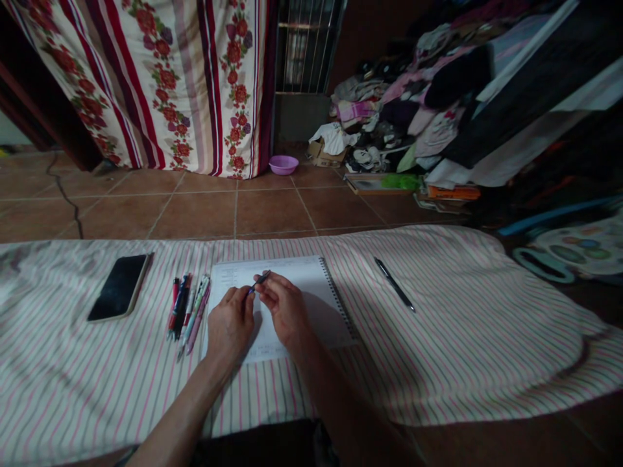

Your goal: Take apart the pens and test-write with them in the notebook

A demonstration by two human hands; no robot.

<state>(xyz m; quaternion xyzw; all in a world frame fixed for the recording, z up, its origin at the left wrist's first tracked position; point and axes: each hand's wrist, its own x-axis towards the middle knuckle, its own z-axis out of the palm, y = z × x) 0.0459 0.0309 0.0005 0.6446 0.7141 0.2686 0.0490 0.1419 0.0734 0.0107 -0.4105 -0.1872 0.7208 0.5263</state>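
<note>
Over a white spiral notebook (311, 305), my two hands hold a dark pen (261, 279) between them. My left hand (230, 321) pinches its lower left end, where a bit of blue shows. The fingertips of my right hand (285, 305) are closed on the upper right end. Left of the notebook lies a bunch of several pens (187, 314) in red, dark, white, green and purple. A black pen (395, 285) rests by itself to the right of the notebook. Some print or writing shows along the page's edges, too small to read.
Striped cloth (462, 337) covers the surface. A phone (119, 287) lies screen up at the left. Beyond are a tiled floor (204, 204), a floral curtain (195, 84), a purple basin (283, 165) and a heap of clothes (413, 104). Light-coloured items (579, 246) stand at the right.
</note>
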